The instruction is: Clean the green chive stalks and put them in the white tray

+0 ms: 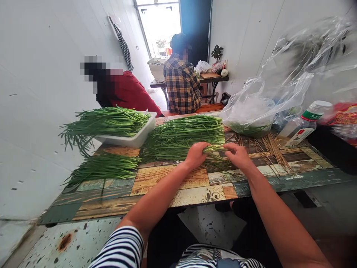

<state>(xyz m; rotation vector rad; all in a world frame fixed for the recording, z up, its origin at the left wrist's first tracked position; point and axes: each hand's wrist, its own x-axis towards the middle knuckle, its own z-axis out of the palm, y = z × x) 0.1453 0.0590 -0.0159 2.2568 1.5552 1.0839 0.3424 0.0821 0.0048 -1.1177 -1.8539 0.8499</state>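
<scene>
My left hand (196, 155) is closed round a small bunch of garlic chives (214, 148), with the pale stem ends sticking out to the right. At those ends my right hand (237, 154) pinches the stems between thumb and fingers. Whether a thin skewer is also between the fingers I cannot tell. Just behind both hands lies a wide pile of garlic chives (186, 134), stems to the right. A smaller pile (106, 166) rests at the left of the table. Right of my right hand, bamboo skewers (275, 150) are spread loosely.
A white plastic tub (149, 128) heaped with chives stands at the back left of the wood-patterned table (167, 180). At the right are a clear plastic bag (248, 111), a bottle (302, 123) and a red package (346, 115). Two people (181, 82) sit beyond the table.
</scene>
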